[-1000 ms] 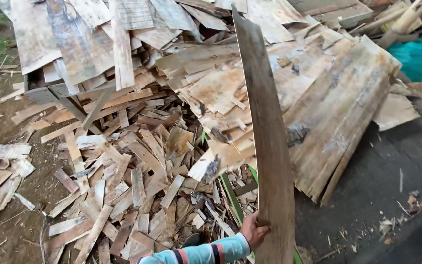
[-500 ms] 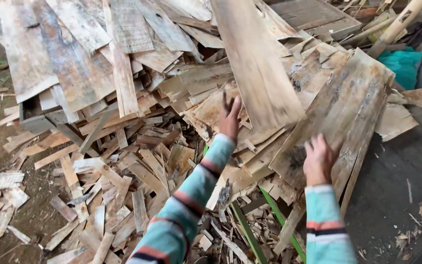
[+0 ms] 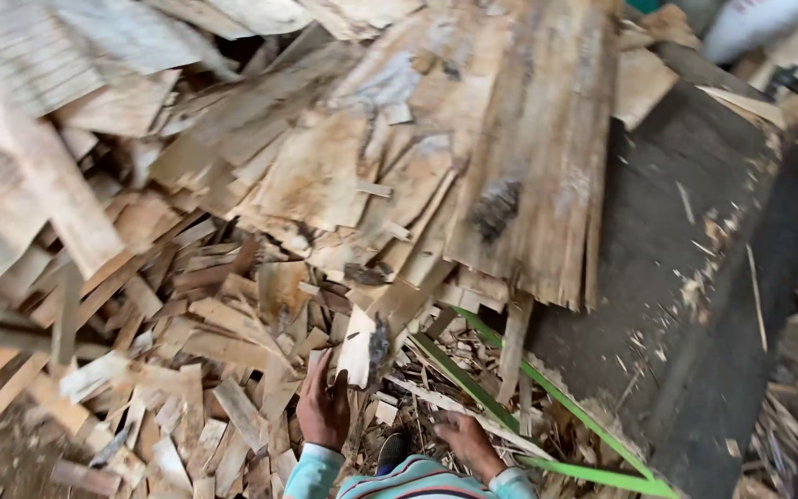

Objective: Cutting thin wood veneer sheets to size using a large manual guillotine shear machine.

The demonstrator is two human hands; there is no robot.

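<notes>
I look down on a big heap of thin wood veneer scraps [image 3: 233, 305]. My left hand [image 3: 323, 407] reaches low into the scraps, its fingers against a pale broken piece of veneer [image 3: 362, 346]; whether it grips the piece is unclear. My right hand [image 3: 466, 442] is down among thin splinters and strips near the green straps [image 3: 510, 388], fingers curled, and its hold is hidden. Striped light-blue sleeves show at the bottom edge. A large veneer sheet [image 3: 538, 166] lies on top of the pile above both hands.
A dark flat surface [image 3: 685, 277] littered with chips runs along the right. More wide veneer sheets [image 3: 39, 185] slope at the upper left. Bare dirt [image 3: 2, 453] shows at the bottom left. A white sack [image 3: 750, 28] sits at the top right.
The long board held upright a second ago was tossed onto the pile. Both hands have since dropped from the heap's upper sheets to the scraps near my feet, and the view tilted down.
</notes>
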